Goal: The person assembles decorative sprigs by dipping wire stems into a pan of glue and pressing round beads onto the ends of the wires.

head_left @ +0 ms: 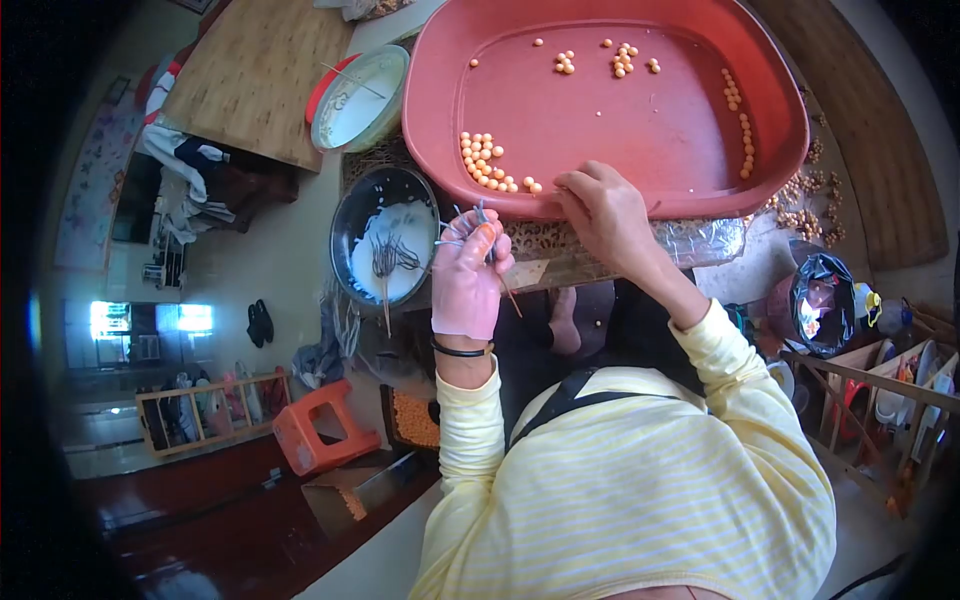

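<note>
My left hand (472, 270), in a thin pinkish covering, is closed round a bundle of thin grey sticks (462, 228) beside the near left edge of a large red basin (620, 208). Over the basin's near rim my right hand (605, 215) has its fingers pinched together; what they hold, if anything, is too small to make out. Small orange balls (482, 155) lie in the basin's near left corner, with more along the far and right sides. Left of my left hand stands a black bowl (345, 225) of white liquid, with a wire whisk (385, 258) in it.
A clear bowl of white liquid (355, 110) with a thin stick in it stands at the upper left. More balls (805, 205) lie right of the basin. An orange stool (325, 430), a tray of orange pieces (415, 418) and a black-lined bin (825, 300) are lower down.
</note>
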Demonstrator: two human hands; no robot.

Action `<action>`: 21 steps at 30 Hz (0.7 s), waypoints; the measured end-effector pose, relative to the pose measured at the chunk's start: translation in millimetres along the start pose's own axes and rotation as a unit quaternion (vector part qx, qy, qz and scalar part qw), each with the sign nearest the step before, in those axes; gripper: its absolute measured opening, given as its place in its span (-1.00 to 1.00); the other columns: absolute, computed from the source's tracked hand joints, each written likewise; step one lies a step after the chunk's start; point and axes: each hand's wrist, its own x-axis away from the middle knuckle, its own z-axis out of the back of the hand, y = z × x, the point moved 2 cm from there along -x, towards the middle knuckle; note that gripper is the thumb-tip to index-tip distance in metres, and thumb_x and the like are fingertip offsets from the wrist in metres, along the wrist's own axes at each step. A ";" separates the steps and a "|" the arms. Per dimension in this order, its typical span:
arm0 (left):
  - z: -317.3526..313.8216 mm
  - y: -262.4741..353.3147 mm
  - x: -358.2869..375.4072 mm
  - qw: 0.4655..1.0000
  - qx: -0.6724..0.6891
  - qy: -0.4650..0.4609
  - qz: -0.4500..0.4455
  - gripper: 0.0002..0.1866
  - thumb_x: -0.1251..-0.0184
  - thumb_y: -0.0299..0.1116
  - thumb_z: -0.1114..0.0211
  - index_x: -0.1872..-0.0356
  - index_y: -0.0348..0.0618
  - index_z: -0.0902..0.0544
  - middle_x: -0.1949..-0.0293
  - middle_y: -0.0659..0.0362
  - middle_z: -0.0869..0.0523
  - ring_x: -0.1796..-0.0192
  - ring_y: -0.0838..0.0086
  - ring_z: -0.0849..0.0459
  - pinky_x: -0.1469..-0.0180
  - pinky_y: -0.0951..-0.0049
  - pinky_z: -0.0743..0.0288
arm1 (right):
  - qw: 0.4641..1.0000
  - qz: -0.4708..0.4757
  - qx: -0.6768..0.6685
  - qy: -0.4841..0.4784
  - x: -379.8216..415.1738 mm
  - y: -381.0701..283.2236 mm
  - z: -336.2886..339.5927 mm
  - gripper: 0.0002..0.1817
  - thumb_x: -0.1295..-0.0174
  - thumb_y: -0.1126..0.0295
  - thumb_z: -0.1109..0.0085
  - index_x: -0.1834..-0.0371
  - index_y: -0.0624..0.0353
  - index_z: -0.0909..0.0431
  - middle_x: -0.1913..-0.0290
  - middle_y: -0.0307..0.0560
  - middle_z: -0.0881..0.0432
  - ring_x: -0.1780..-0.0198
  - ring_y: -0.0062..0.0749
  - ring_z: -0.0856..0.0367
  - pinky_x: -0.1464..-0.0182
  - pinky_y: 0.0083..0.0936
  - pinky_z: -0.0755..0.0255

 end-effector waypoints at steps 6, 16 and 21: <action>-8.1 -5.2 1.8 0.998 -0.046 0.044 -0.007 -0.82 -0.32 -0.50 -0.23 0.09 -0.24 -0.55 0.26 0.16 -0.60 0.35 0.58 -0.50 0.43 0.71 -0.32 | 0.994 0.042 0.087 -0.051 -18.9 4.0 -26.8 -0.89 -0.09 0.46 -0.20 0.33 0.25 -0.58 0.38 -0.01 -0.54 0.45 -0.11 -0.51 0.38 -0.35 -0.41; -9.2 -8.1 0.5 0.996 -0.066 0.056 -0.001 -0.82 -0.32 -0.46 -0.25 0.09 -0.22 -0.55 0.27 0.18 -0.61 0.37 0.61 -0.51 0.50 0.75 -0.29 | 0.993 -0.018 0.072 -0.091 -25.9 22.2 -35.6 -0.86 -0.08 0.39 -0.18 0.43 0.24 -0.52 0.41 0.00 -0.55 0.39 -0.04 -0.54 0.34 -0.31 -0.42; -6.8 -7.8 -2.8 0.993 -0.080 0.082 -0.002 -0.84 -0.31 -0.49 -0.23 0.11 -0.20 -0.53 0.28 0.18 -0.61 0.42 0.64 -0.49 0.54 0.75 -0.26 | 0.995 0.006 0.061 -0.082 -25.1 38.4 -19.4 -0.86 -0.09 0.39 -0.16 0.42 0.25 -0.52 0.42 -0.01 -0.56 0.39 -0.04 -0.54 0.33 -0.31 -0.43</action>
